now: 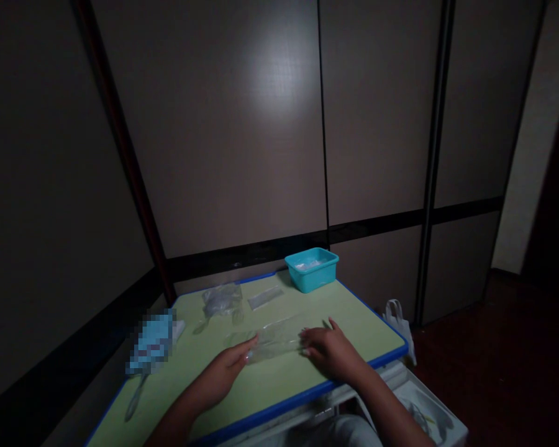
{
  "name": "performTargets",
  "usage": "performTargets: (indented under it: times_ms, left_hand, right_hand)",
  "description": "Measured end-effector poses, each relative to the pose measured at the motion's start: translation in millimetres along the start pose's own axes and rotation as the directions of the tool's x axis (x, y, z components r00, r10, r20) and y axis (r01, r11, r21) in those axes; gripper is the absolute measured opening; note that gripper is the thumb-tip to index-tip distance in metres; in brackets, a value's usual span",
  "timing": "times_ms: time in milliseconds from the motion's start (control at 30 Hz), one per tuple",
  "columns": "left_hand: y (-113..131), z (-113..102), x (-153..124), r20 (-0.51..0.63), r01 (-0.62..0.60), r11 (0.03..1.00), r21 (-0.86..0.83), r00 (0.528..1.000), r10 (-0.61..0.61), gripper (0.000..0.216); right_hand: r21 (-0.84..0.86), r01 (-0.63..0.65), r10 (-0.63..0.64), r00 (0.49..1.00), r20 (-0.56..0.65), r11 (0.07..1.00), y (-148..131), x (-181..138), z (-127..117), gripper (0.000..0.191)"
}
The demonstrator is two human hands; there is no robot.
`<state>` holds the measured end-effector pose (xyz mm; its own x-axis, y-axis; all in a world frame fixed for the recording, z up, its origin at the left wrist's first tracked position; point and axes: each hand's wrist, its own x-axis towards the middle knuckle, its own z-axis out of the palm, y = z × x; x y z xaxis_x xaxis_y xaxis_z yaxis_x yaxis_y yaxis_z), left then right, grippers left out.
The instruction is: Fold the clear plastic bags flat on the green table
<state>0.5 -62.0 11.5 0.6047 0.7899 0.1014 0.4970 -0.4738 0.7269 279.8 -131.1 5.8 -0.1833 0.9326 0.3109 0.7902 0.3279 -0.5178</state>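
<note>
Basically, the person's left hand (228, 369) is pinching the left end of a clear plastic bag (278, 341) w/ the thumb lying over the film and the fingers mostly folded in. The right hand (333, 354) is resting at the bag's other end, fingers half-curled, one finger sticking up; can't tell if it's actually gripping or just touching. The bag itself is stretching btwn the two hands, low over the near-middle part of the green table (270, 391).

Risk-wise, the thin film could be slipping from the right fingertips if they're only touching it, or creasing/tearing if both hands are pulling unevenly; dim light & see-through plastic are making its edges hard to judge.

Its long axis is running roughly left-right across the table, w/ the right end angling slightly toward the far side; which end has the mouth isn't showing.

Farther out, a flat clear packet (265, 298) and some crumpled plastic (221, 300) are lying beyond the bag, and a turquoise basin (315, 273) is standing at the far right corner w/ clear plastic inside. Off left, a blurred-out blue item (151, 341) is lying near the table's edge, details n/a
</note>
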Motion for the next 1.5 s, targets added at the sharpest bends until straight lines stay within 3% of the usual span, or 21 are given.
performTargets:
  times_ms: [200,367,500,633,767,933,1133,1300,1500]
  left_hand:
    - [-1.7,-12.6,-6.7,-0.010,0.026,0.997,-0.070,1.000,-0.027,0.043]
    - [-10.2,-15.1,-0.6,-0.037,0.055,0.979,-0.198,0.997,-0.063,0.037]
    - [-21.1,-17.2,15.7,-0.118,0.066,0.941,-0.332,0.987,-0.111,0.036]
    - [-27.1,-17.3,33.5,-0.147,0.137,0.904,-0.404,0.966,-0.212,0.041]
    - [-26.1,-11.7,43.0,-0.197,0.211,0.899,-0.385,0.932,-0.303,0.041]
    - [-20.6,-4.8,46.0,-0.268,0.269,0.903,-0.336,0.891,-0.366,0.041]
    - [-35.4,0.3,53.5,-0.317,0.204,0.929,-0.310,0.899,-0.303,0.035]
    - [-56.1,6.8,56.6,-0.429,0.216,0.968,-0.129,0.868,-0.251,0.028]
    - [-53.9,6.8,50.0,-0.457,0.180,0.982,-0.048,0.870,-0.182,0.022]
  right_hand:
    - [0.234,-0.034,0.043,0.998,-0.035,0.972,29.2,28.3,4.9,0.028]
    - [0.312,-0.052,0.056,0.998,-0.003,0.949,42.8,49.8,9.2,0.027]
    - [0.220,-0.073,0.073,0.997,0.010,0.973,44.2,63.9,8.8,0.027]
    - [0.012,-0.135,0.135,0.991,-0.024,0.991,42.3,75.8,9.6,0.027]
    - [-0.189,-0.235,0.227,0.972,-0.068,0.953,38.0,82.3,16.1,0.024]
    - [-0.290,-0.300,0.275,0.953,-0.127,0.909,32.0,78.9,23.8,0.020]
    - [-0.367,-0.386,0.330,0.921,-0.208,0.846,29.7,72.0,26.4,0.023]
    - [-0.382,-0.428,0.353,0.901,-0.252,0.819,29.2,72.8,27.7,0.028]
    - [-0.415,-0.429,0.349,0.901,-0.257,0.802,28.9,74.5,28.4,0.025]
